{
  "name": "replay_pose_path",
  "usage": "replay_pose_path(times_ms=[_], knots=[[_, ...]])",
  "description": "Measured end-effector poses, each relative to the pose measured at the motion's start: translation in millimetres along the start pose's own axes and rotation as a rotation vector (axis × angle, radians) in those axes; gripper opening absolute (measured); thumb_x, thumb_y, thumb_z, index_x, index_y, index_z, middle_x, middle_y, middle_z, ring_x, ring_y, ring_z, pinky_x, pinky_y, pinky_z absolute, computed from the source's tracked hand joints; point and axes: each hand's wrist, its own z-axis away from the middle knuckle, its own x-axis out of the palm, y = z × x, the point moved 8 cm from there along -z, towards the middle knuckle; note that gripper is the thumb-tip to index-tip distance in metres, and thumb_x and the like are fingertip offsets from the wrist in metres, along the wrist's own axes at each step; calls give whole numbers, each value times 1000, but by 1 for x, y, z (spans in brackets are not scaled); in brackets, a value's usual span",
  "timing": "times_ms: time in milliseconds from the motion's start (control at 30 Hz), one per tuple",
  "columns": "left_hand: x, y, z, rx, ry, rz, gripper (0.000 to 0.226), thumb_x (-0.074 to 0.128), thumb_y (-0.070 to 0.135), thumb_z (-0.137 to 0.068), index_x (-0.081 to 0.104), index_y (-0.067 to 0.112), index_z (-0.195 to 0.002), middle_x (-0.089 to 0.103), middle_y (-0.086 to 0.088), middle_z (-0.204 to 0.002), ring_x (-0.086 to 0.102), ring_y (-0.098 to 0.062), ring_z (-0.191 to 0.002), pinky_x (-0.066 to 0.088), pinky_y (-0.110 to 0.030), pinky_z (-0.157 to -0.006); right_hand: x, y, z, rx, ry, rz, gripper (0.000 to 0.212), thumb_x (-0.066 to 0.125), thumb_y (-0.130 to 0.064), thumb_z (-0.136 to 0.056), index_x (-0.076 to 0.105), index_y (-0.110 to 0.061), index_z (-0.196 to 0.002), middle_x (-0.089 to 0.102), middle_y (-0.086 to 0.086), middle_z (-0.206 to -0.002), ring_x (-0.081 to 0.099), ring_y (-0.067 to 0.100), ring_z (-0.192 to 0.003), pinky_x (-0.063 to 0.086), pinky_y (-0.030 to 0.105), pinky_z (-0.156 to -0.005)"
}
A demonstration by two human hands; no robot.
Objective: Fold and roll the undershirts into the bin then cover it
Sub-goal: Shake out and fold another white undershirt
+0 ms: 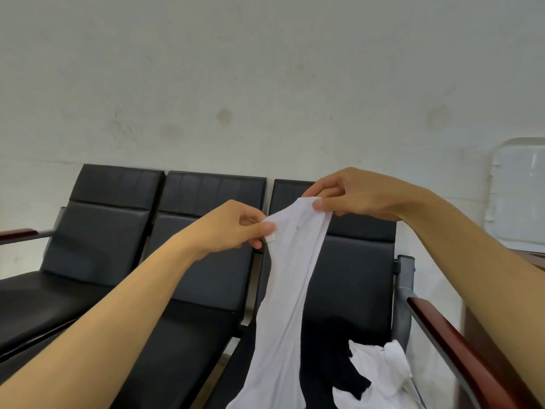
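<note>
Row of three black padded seats (pixel 206 261) joined side by side along a pale, stained wall (pixel 265 84). Dark red wooden armrest (pixel 17 233) at the row's left end, on a grey metal bar. Matching armrest (pixel 460 343) at the right end, carried by a grey metal post (pixel 405 278). Beyond that right end, a corner of brown wooden surface (pixel 533 256), cut off by the frame.
</note>
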Motion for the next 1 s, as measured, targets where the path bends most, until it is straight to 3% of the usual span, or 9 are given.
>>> replay_pose_path(times_ms=[133, 233, 400, 533, 633, 700, 833, 933, 1000], knots=[[-11, 10, 2, -6, 32, 91, 34, 51, 40, -107, 69, 12, -105, 77, 8, -86, 71, -8, -71, 48, -26, -65, -4, -1, 7, 14, 10, 79, 20, 64, -23, -102, 74, -30, -118, 77, -17, -107, 70, 4, -101, 50, 22, -84], [-4, 14, 4, -46, -24, 269, 43, 47, 40, -109, 61, 0, -116, 69, -5, -95, 70, -17, -69, 54, -29, -62, -9, -7, 11, 9, 44, 38, 20, 64, -22, -101, 74, -29, -117, 76, -15, -108, 69, 5, -102, 52, 25, -87], [15, 22, 14, -37, -166, 514, 42, 56, 36, -104, 64, 0, -124, 65, -10, -93, 66, -18, -74, 60, -32, -75, -14, -16, 14, -4, 75, -157, 29, 62, -12, -100, 74, -28, -121, 75, -12, -113, 67, 11, -113, 55, 38, -104], [16, 30, 21, 16, -199, 355, 33, 75, 26, -93, 72, 11, -122, 75, -13, -104, 68, -18, -83, 60, -29, -79, -14, -23, 17, 8, 95, -174, 29, 58, -12, -100, 78, -28, -114, 75, -11, -115, 67, 11, -113, 56, 34, -101], [17, 29, 24, -1, -191, 192, 26, 80, 33, -89, 78, 12, -105, 68, -7, -85, 62, -11, -74, 55, -24, -74, -13, -25, 19, 41, 170, -136, 29, 54, -12, -99, 78, -28, -103, 74, -10, -108, 68, 9, -104, 55, 27, -89], [23, 28, 25, -24, -219, 112, 28, 79, 37, -90, 78, 12, -102, 65, -3, -82, 57, -7, -68, 52, -22, -70, -10, -21, 20, 73, 227, -129, 28, 53, -12, -99, 77, -25, -98, 73, -9, -101, 67, 8, -96, 52, 21, -79], [39, 22, 27, -65, -275, 32, 28, 70, 46, -95, 75, 23, -110, 73, -5, -96, 59, -8, -70, 50, -22, -64, -6, -11, 20, 104, 300, -156, 24, 53, -12, -98, 75, -21, -95, 72, -7, -96, 65, 9, -90, 49, 21, -73], [55, 13, 32, -128, -357, 132, 26, 63, 40, -101, 67, 30, -124, 76, 7, -112, 68, -14, -77, 50, -23, -59, -9, -2, 18, 104, 359, -168, 22, 57, -14, -98, 76, -22, -95, 73, -7, -99, 66, 10, -93, 50, 22, -77], [66, 7, 35, -147, -402, 230, 29, 59, 36, -104, 62, 31, -132, 75, 6, -118, 70, -17, -77, 48, -22, -55, -10, 6, 17, 103, 374, -175, 20, 58, -15, -98, 77, -23, -97, 74, -6, -102, 67, 12, -97, 51, 22, -79]])
